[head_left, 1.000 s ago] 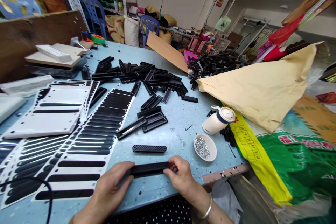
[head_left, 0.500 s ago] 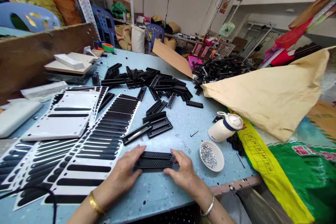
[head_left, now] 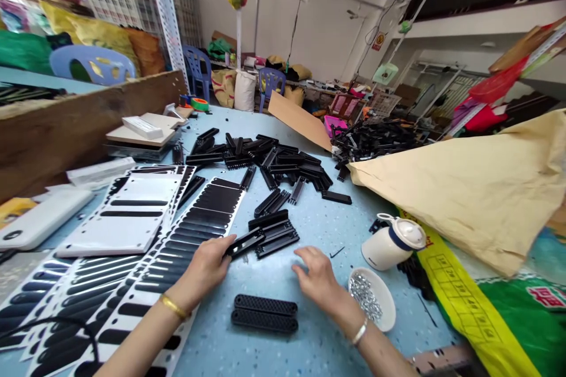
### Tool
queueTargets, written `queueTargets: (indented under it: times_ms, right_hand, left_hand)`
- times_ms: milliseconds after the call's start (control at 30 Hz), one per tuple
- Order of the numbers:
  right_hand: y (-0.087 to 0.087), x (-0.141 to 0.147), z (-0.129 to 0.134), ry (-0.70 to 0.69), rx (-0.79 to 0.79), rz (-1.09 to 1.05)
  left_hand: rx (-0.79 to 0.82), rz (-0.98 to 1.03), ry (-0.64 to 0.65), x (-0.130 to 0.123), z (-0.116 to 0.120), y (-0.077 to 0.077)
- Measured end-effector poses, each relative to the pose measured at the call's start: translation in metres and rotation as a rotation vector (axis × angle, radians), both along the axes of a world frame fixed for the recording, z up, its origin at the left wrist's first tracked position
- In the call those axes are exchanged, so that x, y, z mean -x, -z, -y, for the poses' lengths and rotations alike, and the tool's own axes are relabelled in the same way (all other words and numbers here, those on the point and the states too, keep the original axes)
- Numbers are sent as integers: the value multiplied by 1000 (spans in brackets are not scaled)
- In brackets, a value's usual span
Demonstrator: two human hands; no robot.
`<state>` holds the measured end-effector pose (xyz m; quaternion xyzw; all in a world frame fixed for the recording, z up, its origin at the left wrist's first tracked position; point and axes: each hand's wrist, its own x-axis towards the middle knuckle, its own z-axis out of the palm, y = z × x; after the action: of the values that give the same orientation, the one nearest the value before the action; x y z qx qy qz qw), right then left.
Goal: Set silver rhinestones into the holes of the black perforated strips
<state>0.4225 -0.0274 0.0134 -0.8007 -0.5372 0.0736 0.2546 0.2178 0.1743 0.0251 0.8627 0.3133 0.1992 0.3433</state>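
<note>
My left hand (head_left: 207, 265) grips the near end of a long black plastic bar (head_left: 246, 242) that lies on the blue table (head_left: 309, 212). My right hand (head_left: 316, 278) hovers open just right of it, holding nothing. Two black perforated strips (head_left: 265, 313) lie side by side on the table in front of both hands. A small stack of black bars (head_left: 275, 231) sits just beyond the gripped bar.
White sheets with black oval stickers (head_left: 145, 247) cover the left. A white bowl of small screws (head_left: 372, 298) and a tipped white jar (head_left: 392, 241) sit right. A pile of black parts (head_left: 265, 156) lies farther back. Tan paper (head_left: 464, 188) covers the right side.
Both hands let go of the perforated strip, leaving it beside the other one. The left hand reached forward and took hold of a long bar; the right hand opened. The view tilted up.
</note>
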Motion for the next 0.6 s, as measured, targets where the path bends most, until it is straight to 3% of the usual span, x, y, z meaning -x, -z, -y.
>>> queueTargets:
  times_ms: [167,333,467,600]
  right_hand:
    - [7,-32,-52,-16,43,33]
    - [16,-38,-63,-100,88,9]
    - [13,-40,-55,-110,72,-27]
    - [7,-38,-45,-82,28,-81]
  left_hand:
    - [211,25,47,-4,-5,-10]
    - [382,61,153,1,4,-17]
    - [356,13,262,-1,13,-17]
    - [183,-50,327,-9,32,-13]
